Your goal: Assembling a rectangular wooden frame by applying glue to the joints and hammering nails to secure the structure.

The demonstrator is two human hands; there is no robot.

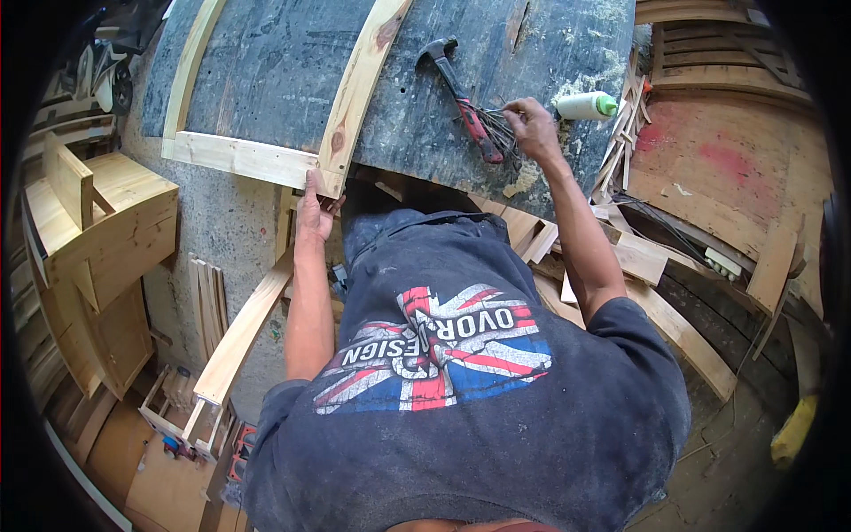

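A pale wooden frame lies on the dark, worn workbench (275, 71), made of a short rail (244, 156) and two longer strips (359, 84). My left hand (314, 211) grips the corner where the rail meets the right-hand strip, thumb on top and fingers underneath. Just beside a loose pile of thin nails (496, 124), my right hand (534, 133) has its fingertips pinched together; what they hold, if anything, is too small to make out. A hammer (452, 80) with a black and red handle rests left of that hand, partly under the nails.
A white glue bottle with a green cap (585, 105) lies to the right of my right hand. Thin offcuts (622, 133) line the bench's right edge. Wooden cabinet parts (111, 213) stand at the left, and loose boards (678, 332) lie below right.
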